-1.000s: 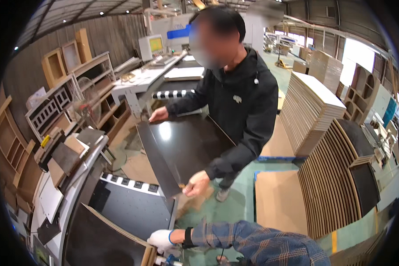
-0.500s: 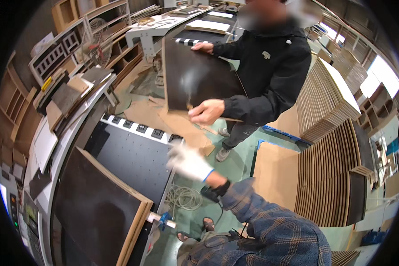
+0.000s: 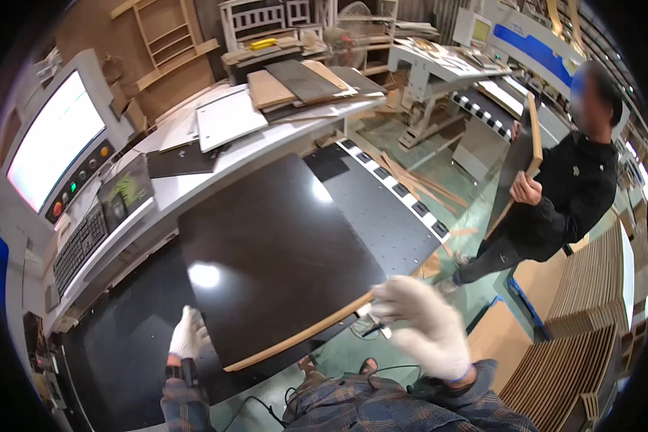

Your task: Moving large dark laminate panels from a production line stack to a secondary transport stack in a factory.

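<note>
A dark brown panel (image 3: 281,252) with a light wooden edge lies flat on the black worktable (image 3: 122,345). My left hand (image 3: 189,333), in a white glove, is at the panel's left edge with its fingers stretched out along it. It seems to touch the edge. My right hand (image 3: 425,327), also gloved in white, is raised by the panel's near right corner. Its thumb and fingers are apart and nothing shows in it. Whether its fingertips touch the corner I cannot tell.
At the right a co-worker (image 3: 576,180) in black holds another dark panel (image 3: 515,165), tilted up. Stacked boards (image 3: 565,378) stand at lower right. Beyond my table, a ledge carries loose boards (image 3: 230,119), a keyboard (image 3: 81,241) and a lit screen (image 3: 57,140). A cable crosses the floor.
The view has swung left, bringing the screen and my left hand into sight. My right hand, earlier stretched toward the co-worker, is now by the panel's corner. The co-worker's panel has turned edge-on.
</note>
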